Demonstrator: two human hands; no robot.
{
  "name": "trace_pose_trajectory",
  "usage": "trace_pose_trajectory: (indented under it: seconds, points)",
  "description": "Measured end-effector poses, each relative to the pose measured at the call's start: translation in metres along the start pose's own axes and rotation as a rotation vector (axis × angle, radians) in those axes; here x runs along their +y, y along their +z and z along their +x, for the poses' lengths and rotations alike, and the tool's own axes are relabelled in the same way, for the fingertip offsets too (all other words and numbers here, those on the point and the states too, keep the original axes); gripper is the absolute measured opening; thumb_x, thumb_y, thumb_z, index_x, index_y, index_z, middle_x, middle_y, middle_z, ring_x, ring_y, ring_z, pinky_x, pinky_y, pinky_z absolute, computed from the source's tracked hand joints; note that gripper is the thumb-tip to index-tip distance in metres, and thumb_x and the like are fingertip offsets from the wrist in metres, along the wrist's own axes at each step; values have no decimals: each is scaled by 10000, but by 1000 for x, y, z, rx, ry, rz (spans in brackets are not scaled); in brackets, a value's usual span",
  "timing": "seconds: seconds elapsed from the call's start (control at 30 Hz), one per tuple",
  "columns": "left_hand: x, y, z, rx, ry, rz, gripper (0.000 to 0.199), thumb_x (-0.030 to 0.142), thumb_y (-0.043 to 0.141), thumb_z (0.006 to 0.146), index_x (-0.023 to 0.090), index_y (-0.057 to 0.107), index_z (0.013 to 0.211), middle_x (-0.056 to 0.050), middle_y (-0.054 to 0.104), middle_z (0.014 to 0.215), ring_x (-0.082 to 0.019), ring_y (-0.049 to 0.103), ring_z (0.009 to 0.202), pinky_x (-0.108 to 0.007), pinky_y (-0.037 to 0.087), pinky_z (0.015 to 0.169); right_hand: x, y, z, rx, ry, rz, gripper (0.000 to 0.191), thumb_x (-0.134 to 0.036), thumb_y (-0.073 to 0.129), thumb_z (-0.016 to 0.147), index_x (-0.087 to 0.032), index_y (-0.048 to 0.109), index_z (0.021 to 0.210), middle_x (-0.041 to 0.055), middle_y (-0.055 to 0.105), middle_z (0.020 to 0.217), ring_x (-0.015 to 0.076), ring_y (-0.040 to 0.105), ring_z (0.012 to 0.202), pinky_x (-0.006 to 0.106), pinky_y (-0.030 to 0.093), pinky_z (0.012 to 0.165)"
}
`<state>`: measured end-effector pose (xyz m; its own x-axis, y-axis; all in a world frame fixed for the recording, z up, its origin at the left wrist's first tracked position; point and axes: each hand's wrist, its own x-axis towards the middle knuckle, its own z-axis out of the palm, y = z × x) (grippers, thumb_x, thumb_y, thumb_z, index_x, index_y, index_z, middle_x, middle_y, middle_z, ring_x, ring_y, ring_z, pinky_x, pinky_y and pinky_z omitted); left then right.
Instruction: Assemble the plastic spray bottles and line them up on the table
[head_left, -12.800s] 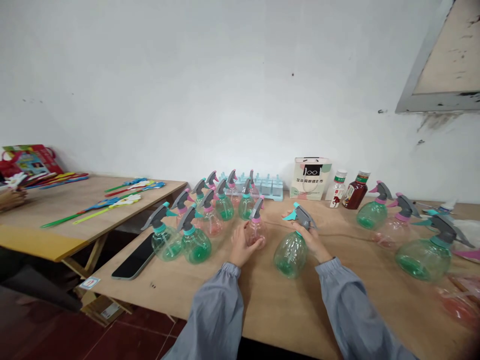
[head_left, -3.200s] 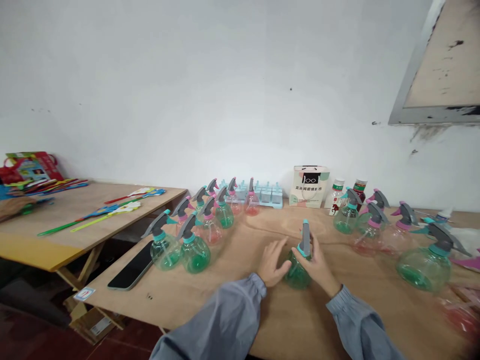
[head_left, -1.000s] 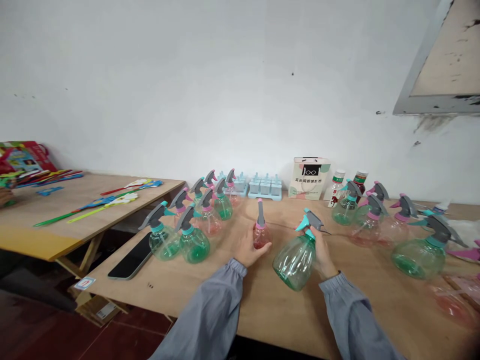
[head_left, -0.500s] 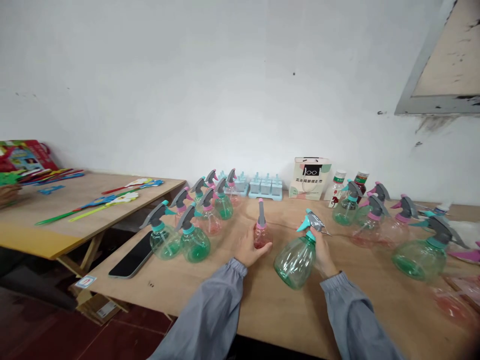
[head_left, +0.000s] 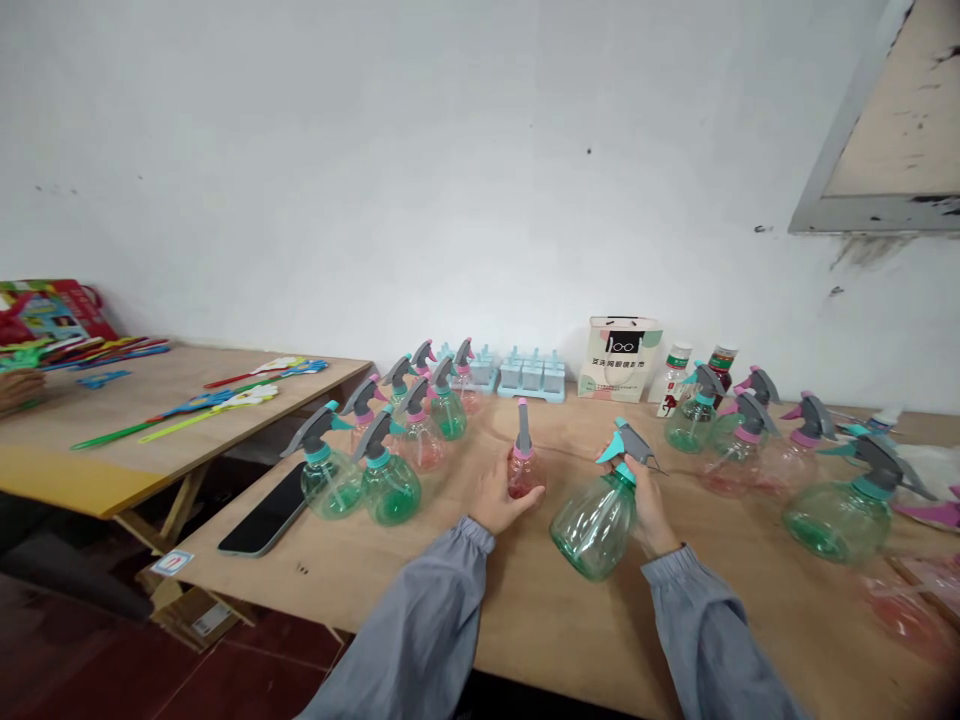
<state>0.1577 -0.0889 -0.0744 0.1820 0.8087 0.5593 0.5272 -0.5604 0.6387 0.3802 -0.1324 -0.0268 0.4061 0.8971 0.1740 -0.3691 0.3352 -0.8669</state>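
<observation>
My left hand (head_left: 501, 497) curls around a small pink spray bottle (head_left: 523, 468), its thumb stretched out in front. That bottle stands upright on the wooden table, its grey trigger head pointing away from me. In my right hand (head_left: 651, 505) is a clear green spray bottle (head_left: 592, 528), gripped near its turquoise collar. It leans with its nozzle toward the left; whether its base touches the table I cannot tell. To the left stand several green and pink spray bottles, the nearest a green spray bottle (head_left: 391, 490). More stand to the right, among them a large green spray bottle (head_left: 836, 522).
A phone (head_left: 264, 512) lies near the table's left edge. By the wall are pale blue ice-pop moulds (head_left: 531, 374), a paper bag (head_left: 621, 360) and two capped bottles. Another table (head_left: 97, 415) at left holds colourful plastic hand-shaped sticks; part of another person's hand (head_left: 19, 388) shows there.
The green spray bottle in my right hand has shifted very slightly to the right. My left hand stays on the pink bottle.
</observation>
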Motion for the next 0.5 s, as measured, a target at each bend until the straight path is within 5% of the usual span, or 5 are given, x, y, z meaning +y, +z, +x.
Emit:
trace_pose_trajectory:
  seconds: [0.2, 0.37, 0.5]
  points:
    - [-1, 0, 0, -1, 17, -19, 774, 428, 746, 746, 190, 385, 1388, -137, 639, 1234, -321, 631, 1165, -511, 491, 1023, -17, -19, -9, 9, -47, -77, 400, -559, 794, 639, -232, 686, 842, 23, 732, 752, 215, 693, 738, 314, 548, 635]
    - [-2, 0, 0, -6, 11, -22, 790, 433, 749, 745, 180, 380, 1397, -147, 633, 1239, -324, 623, 1179, -510, 492, 1026, -41, -86, 1, 296, -285, -217, 496, -520, 873, 491, -239, 644, 830, -22, 679, 763, 149, 613, 662, 294, 508, 642]
    - [-2, 0, 0, -7, 2, -21, 774, 443, 745, 747, 177, 396, 1385, -144, 636, 1231, -324, 627, 1171, -507, 501, 1015, -70, -142, 10, 532, -459, -318, 545, -519, 868, 451, -229, 668, 867, 3, 671, 819, 174, 607, 702, 394, 509, 788]
